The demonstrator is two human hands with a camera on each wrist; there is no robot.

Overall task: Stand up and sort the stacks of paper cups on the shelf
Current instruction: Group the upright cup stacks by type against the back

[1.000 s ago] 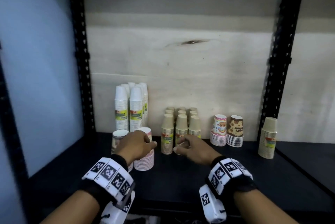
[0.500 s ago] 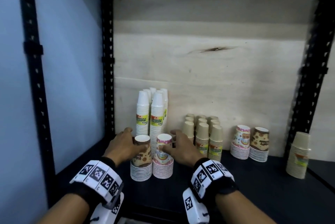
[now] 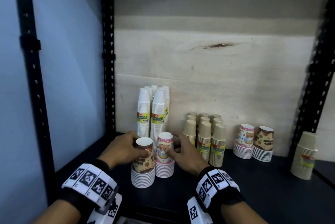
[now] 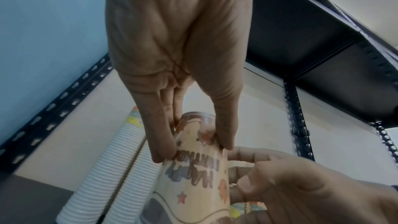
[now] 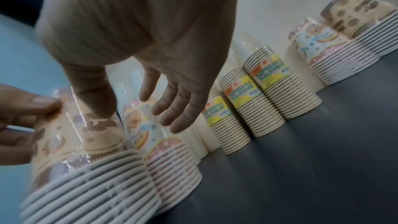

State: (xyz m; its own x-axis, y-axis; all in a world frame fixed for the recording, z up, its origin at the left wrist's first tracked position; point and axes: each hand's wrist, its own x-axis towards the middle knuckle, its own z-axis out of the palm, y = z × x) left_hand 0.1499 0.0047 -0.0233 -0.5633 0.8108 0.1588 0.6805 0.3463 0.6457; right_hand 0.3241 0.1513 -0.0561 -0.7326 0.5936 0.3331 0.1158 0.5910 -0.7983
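1. The left hand (image 3: 123, 148) grips the top cup of the brown stack (image 3: 143, 164), thumb on one side and fingers on the other, as the left wrist view shows. Holding it up high probably keeps the stack steady while it stands on the shelf (image 3: 244, 187).
2. The right hand (image 3: 183, 153) is round the pink stack (image 3: 164, 154). In the right wrist view its fingers are spread and only loosely bent beside the wrapper, so it looks more like a guiding touch than a firm hold; I cannot tell whether it truly grips.
3. The two stacks stand upright, touching side by side, just in front of the white stacks (image 3: 154, 113). Pairing the printed packs seems to be the point of the sorting.
4. The kraft stacks (image 3: 204, 136) stand in tidy rows just right of the hands, apparently already grouped by kind.
5. A second printed pair (image 3: 253, 144) stands against the back board, well apart from the held pair; those likely belong together.
6. One lone kraft stack (image 3: 304, 154) stands far right, past the upright, likely not yet sorted.
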